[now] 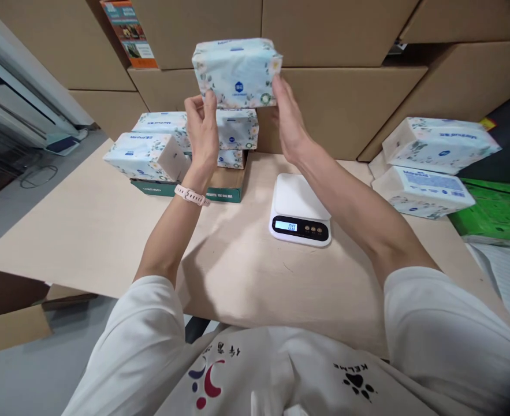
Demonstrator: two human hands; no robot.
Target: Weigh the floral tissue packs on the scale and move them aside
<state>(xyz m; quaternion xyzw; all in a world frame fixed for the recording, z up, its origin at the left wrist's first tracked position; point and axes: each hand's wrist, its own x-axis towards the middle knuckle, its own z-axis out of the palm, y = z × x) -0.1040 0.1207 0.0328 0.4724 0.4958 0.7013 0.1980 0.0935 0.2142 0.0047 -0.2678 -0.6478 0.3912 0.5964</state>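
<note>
A pack of tissues (237,72), pale blue with a flower print, is held up between both of my hands above the back of the table. My left hand (203,124) grips its lower left corner with the thumb on the front. At its right end, my right hand (290,115) presses the side; some of those fingers are hidden behind the pack. Below and behind my left hand, several similar tissue packs (144,155) are stacked on a flat green and brown box (224,188). A white digital scale (300,199) lies on the table under my right forearm, its display reading 0.0.
On the right of the wooden table (255,277), more tissue packs (428,190) are piled beside a green package (497,214). Large cardboard boxes (332,110) form a wall along the back. An opened carton (12,306) sits on the floor at lower left.
</note>
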